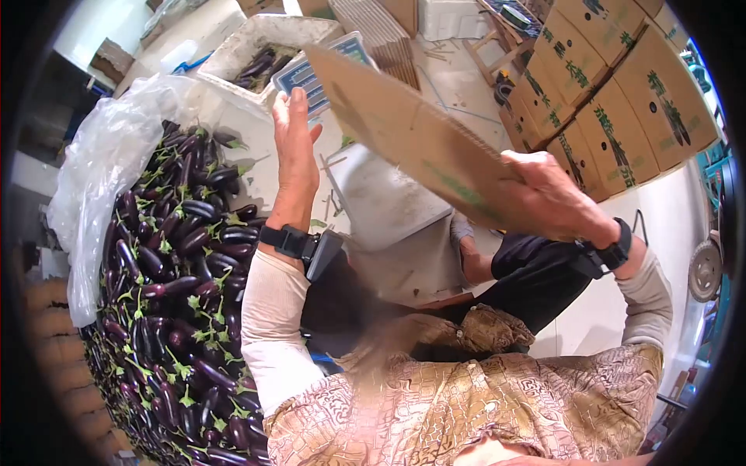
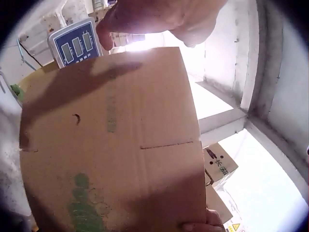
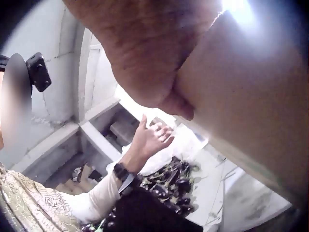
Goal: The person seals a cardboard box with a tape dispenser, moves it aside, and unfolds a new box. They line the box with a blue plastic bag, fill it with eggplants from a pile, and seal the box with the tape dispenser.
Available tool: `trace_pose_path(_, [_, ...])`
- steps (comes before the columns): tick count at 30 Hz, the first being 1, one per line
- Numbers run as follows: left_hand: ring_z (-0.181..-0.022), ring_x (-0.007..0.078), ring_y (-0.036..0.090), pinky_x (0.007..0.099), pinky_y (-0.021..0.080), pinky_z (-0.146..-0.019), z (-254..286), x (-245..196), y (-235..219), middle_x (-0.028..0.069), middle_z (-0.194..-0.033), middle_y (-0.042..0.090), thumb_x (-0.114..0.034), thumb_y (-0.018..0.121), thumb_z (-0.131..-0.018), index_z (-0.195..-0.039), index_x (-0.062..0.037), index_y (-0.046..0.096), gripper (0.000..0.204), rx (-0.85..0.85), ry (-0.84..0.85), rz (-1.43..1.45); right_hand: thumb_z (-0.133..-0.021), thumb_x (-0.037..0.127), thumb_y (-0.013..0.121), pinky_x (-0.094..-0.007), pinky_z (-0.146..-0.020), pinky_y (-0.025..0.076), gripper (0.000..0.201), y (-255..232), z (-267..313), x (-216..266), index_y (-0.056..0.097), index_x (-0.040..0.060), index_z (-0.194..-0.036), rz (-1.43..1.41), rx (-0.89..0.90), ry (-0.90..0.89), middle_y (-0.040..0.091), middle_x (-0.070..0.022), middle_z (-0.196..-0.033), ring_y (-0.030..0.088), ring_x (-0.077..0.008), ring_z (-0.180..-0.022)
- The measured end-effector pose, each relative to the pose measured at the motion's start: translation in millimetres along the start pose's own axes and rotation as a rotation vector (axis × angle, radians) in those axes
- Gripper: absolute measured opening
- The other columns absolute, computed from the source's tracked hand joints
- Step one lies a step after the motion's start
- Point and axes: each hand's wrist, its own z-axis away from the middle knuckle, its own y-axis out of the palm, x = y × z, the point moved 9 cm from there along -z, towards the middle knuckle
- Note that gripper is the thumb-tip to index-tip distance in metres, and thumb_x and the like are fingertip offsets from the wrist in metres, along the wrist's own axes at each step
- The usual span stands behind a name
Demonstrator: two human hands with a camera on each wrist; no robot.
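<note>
A flat folded cardboard box (image 1: 420,140) with green print is held up at a slant in front of the body. The right hand (image 1: 548,194) grips its lower right end; in the right wrist view the thumb of that hand (image 3: 149,58) presses on the board. The left hand (image 1: 297,147) is raised beside the board's upper left end with fingers extended, not touching it, and holds nothing. In the left wrist view the board (image 2: 111,145) fills the middle, with the left hand (image 2: 161,19) above it and the right hand's fingers (image 2: 207,224) at its lower right edge.
A large heap of eggplants (image 1: 179,311) lies at the left beside clear plastic sheeting (image 1: 109,179). Ahead are a foam box (image 1: 264,39) with some eggplants, a scale display (image 1: 322,70) and a pale scale platform (image 1: 381,194). Printed cartons (image 1: 614,116) are stacked at the right.
</note>
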Motion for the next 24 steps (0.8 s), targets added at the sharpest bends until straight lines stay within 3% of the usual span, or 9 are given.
trace_pose_path(6, [-0.129, 0.0254, 0.04, 0.0488, 0.038, -0.097, -24, 3, -15, 0.0112, -0.144, 0.04, -0.064, 0.068, -0.081, -0.145, -0.0099, 0.032, 0.092, 0.034, 0.033, -0.24, -0.088, 0.019, 0.054, -0.0502, -0.081, 0.048, 0.027, 72, -39, 23, 0.058, -0.0002, -0.107, -0.008, 0.07, -0.147, 0.064, -0.0263, -0.094, 0.061, -0.0449, -0.094])
trace_pose_path(7, [-0.121, 0.0236, 0.047, 0.0335, 0.036, -0.104, -29, 6, -18, 0.0124, -0.133, 0.049, -0.043, 0.079, -0.082, -0.14, -0.0017, 0.034, 0.084, 0.04, 0.04, -0.104, -0.089, 0.021, 0.054, -0.0499, -0.08, 0.048, 0.027, 78, -44, 26, 0.057, 0.0002, -0.106, -0.031, 0.073, -0.182, 0.064, -0.0261, -0.093, 0.061, -0.0446, -0.093])
trace_pose_path(10, [-0.132, 0.0267, 0.041, 0.0489, 0.04, -0.097, -41, 19, -23, 0.0099, -0.141, 0.046, -0.062, 0.073, -0.078, -0.149, -0.0105, 0.027, 0.099, 0.113, -0.052, -0.215, -0.095, 0.035, 0.053, -0.05, -0.078, 0.047, 0.035, 84, -58, 30, 0.055, 0.0009, -0.103, -0.059, 0.081, -0.224, 0.064, -0.0261, -0.09, 0.06, -0.045, -0.092])
trace_pose_path(13, [-0.131, 0.0292, 0.042, 0.0484, 0.042, -0.098, -46, 23, -37, 0.0132, -0.143, 0.043, -0.061, 0.073, -0.078, -0.151, -0.0073, 0.022, 0.104, 0.131, -0.105, -0.221, -0.096, 0.062, 0.044, -0.0425, -0.075, 0.046, 0.06, 99, -71, 11, 0.053, 0.0022, -0.099, -0.267, 0.326, 0.0, 0.061, -0.0187, -0.085, 0.061, -0.0342, -0.083])
trace_pose_path(18, [-0.128, 0.0312, 0.046, 0.0463, 0.046, -0.097, -46, 32, -45, 0.0165, -0.143, 0.04, -0.053, 0.074, -0.08, -0.154, -0.0024, 0.017, 0.106, 0.168, -0.205, -0.192, -0.097, 0.06, 0.042, -0.0379, -0.084, 0.045, 0.059, 97, -83, 11, 0.056, 0.0059, -0.116, -0.439, 0.457, -0.099, 0.062, -0.0137, -0.096, 0.059, -0.0257, -0.095])
trace_pose_path(20, [-0.126, 0.0305, 0.047, 0.0459, 0.047, -0.096, -53, 23, -38, 0.0155, -0.141, 0.043, -0.047, 0.073, -0.082, -0.154, -0.0026, 0.018, 0.1, 0.178, -0.191, -0.195, -0.097, 0.059, 0.043, -0.0359, -0.087, 0.045, 0.058, 105, -75, 0, 0.056, 0.0075, -0.12, -0.44, 0.465, 0.042, 0.063, -0.014, -0.102, 0.06, -0.0271, -0.1])
trace_pose_path(21, [-0.125, 0.0299, 0.049, 0.0456, 0.048, -0.095, -51, 22, -38, 0.0144, -0.139, 0.046, -0.041, 0.072, -0.084, -0.153, -0.0028, 0.019, 0.095, 0.174, -0.187, -0.19, -0.097, 0.06, 0.043, -0.0357, -0.087, 0.046, 0.06, 101, -73, 21, 0.057, 0.009, -0.124, -0.367, 0.41, -0.206, 0.064, -0.0138, -0.107, 0.06, -0.0265, -0.103])
trace_pose_path(22, [-0.125, 0.0299, 0.049, 0.0456, 0.048, -0.095, -49, 26, -42, 0.0144, -0.139, 0.046, -0.041, 0.072, -0.084, -0.153, -0.0028, 0.019, 0.095, 0.167, -0.194, -0.193, -0.096, 0.06, 0.044, -0.0365, -0.085, 0.048, 0.059, 109, -72, 13, 0.058, 0.01, -0.123, -0.358, 0.451, 0.047, 0.064, -0.014, -0.105, 0.059, -0.026, -0.105])
trace_pose_path(24, [-0.121, 0.0278, 0.051, 0.0457, 0.048, -0.093, -52, 20, -41, 0.0116, -0.133, 0.051, -0.033, 0.068, -0.087, -0.15, -0.0037, 0.029, 0.08, 0.225, -0.155, -0.136, -0.096, 0.06, 0.045, -0.0362, -0.08, 0.052, 0.058, 112, -75, 8, 0.059, 0.0089, -0.12, -0.494, 0.463, 0.072, 0.064, -0.0144, -0.105, 0.062, -0.0255, -0.102])
